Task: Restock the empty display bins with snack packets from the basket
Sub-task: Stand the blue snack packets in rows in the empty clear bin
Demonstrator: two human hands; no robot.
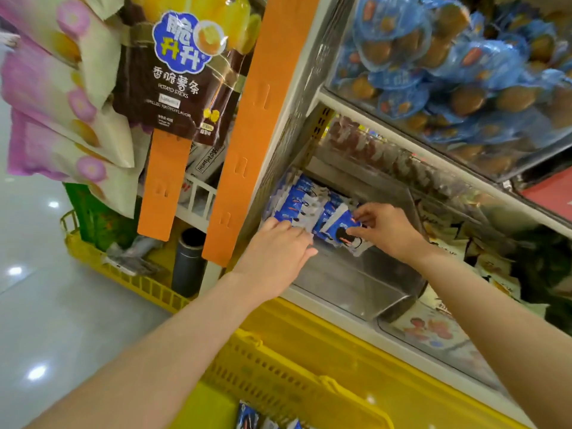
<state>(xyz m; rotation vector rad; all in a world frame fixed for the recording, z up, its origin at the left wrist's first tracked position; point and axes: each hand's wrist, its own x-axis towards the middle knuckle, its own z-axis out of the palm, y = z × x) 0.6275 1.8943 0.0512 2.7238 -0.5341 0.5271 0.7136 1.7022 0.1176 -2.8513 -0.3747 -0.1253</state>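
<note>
Head view looks down on a clear bin (356, 283) on the shelf, with the yellow basket (309, 382) just below it and nearer the person, spare packets (247, 416) showing inside it. A row of blue-and-white snack packets (297, 199) stands on edge in the bin's back left, and the bare room lies to the front and right, on the right hand's side. The left hand (278, 252) presses flat, fingers straight, against the row and holds nothing, while the right hand (387, 227) pinches the top edge of one packet (340, 230) at the row's near end.
</note>
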